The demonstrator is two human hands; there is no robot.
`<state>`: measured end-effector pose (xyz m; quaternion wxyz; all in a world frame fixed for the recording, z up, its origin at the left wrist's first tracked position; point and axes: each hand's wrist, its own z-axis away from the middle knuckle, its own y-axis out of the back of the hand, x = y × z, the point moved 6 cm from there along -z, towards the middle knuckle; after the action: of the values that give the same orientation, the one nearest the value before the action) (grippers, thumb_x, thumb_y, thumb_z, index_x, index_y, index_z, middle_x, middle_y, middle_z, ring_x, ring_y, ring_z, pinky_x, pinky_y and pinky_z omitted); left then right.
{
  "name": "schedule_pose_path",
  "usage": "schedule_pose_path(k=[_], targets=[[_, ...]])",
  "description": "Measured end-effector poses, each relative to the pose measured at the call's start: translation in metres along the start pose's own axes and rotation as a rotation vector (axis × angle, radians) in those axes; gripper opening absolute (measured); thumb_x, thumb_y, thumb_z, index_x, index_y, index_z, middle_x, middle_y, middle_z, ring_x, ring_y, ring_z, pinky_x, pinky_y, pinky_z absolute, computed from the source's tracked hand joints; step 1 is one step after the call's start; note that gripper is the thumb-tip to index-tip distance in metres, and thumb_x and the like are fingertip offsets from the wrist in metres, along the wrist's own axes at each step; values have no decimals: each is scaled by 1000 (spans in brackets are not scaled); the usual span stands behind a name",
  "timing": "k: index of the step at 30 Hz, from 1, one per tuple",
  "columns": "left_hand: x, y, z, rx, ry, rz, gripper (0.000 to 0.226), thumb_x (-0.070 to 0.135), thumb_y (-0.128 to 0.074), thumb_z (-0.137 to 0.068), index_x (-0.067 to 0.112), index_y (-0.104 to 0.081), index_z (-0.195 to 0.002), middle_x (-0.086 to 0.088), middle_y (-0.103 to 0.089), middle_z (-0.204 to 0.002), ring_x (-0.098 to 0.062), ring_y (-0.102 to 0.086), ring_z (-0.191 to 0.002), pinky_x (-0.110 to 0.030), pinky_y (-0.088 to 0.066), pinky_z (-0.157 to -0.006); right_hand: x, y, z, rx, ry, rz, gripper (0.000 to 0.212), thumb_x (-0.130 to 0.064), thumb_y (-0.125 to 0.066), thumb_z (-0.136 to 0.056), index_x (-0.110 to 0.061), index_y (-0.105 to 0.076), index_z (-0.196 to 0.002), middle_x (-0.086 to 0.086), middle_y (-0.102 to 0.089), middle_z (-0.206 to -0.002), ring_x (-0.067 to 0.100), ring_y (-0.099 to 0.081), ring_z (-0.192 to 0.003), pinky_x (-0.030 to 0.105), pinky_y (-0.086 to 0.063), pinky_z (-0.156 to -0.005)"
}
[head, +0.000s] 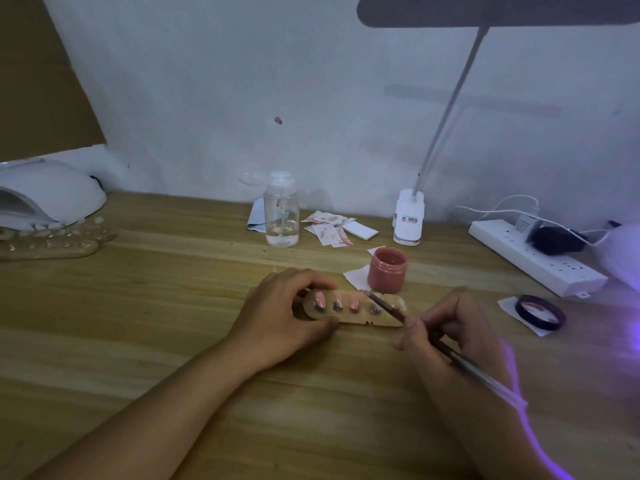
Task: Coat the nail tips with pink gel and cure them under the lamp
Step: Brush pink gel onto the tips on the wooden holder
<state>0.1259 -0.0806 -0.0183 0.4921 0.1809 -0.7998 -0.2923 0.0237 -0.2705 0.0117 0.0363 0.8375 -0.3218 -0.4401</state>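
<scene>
On the wooden surface [173,306], a brush [391,311] met the strip [363,318] of nail tips [336,302].
The strip lay crosswise. The left hand [280,317] gripped its left end with curled fingers [311,278]. The right hand [450,327] pinched the brush, its bristles angled left toward the fourth tip [374,309], nearest that hand.

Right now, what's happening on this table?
A person's left hand steadies a wooden holder carrying nail tips; three look pink. The right hand holds a brush, its tip at the fourth. The pink gel jar stands open behind; the curing lamp sits far left.
</scene>
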Motion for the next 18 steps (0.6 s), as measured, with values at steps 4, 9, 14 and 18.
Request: schedule_pose_path(k=[4,9,14,18], targets=[[6,2,1,44,-66,-51,41,35,-84,-69,40,-67,-107,20,-63,-99,-3,-56,-99,-37,-47,-91,-2,1,1,-12,18,9,15,-25,-67,-75,-24,-51,-77,-6,-68,-68,0,-67,-72,11,-51,-59],[8,2,2,42,-98,-77,42,39,-82,-70,40,-66,-108,22,-62,-98,-2,-54,-99,-36,-46,-91,-3,-3,2,-69,27,72,15,-29,-66,-76,-26,-52,-78,-9,-68,-74,4,-66,-75,24,-57,-61],[10,3,3,48,-124,-76,41,46,-76,-68,41,-66,-108,23,-61,-96,-2,-54,-99,-38,-46,-90,-2,-4,1,-80,27,76,15,-27,-66,-75,-27,-52,-78,-14,-67,-80,1,-65,-79,19,-56,-65],[10,3,2,57,-132,-81,41,47,-74,-68,42,-65,-107,23,-60,-95,-1,-54,-98,-36,-46,-89,-2,-5,2,-101,27,88,16,-27,-67,-71,-26,-51,-76,-16,-64,-86,1,-63,-82,14,-55,-68]])
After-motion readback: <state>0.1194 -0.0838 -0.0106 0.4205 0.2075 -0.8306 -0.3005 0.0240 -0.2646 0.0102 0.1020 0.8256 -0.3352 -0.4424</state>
